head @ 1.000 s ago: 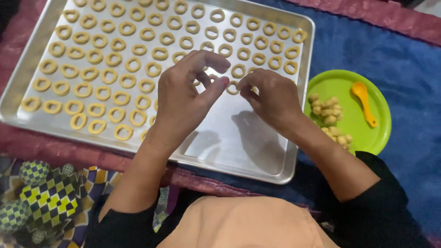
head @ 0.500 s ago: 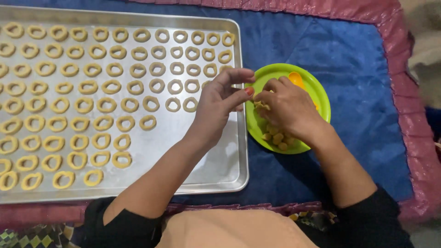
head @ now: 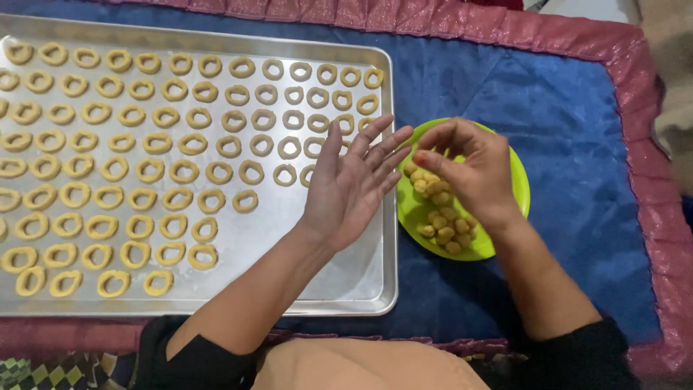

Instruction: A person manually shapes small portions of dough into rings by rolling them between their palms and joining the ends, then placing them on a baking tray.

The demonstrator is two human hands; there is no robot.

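Observation:
A large metal baking tray holds rows of small pale dough rings. To its right sits a green plate with several small dough balls. My left hand hovers flat and open over the tray's right side, palm up, fingers spread toward the plate. My right hand is above the plate with fingertips pinched together over the dough balls; whether a ball sits between them is hidden.
The tray and plate rest on a blue cloth with a pink shiny border. A chequered fabric shows at the bottom left. The tray's lower right corner is bare metal.
The view has shifted right from the tray toward the plate. My left hand has opened flat, and my right hand has stayed over the plate's dough balls, fingers pinched.

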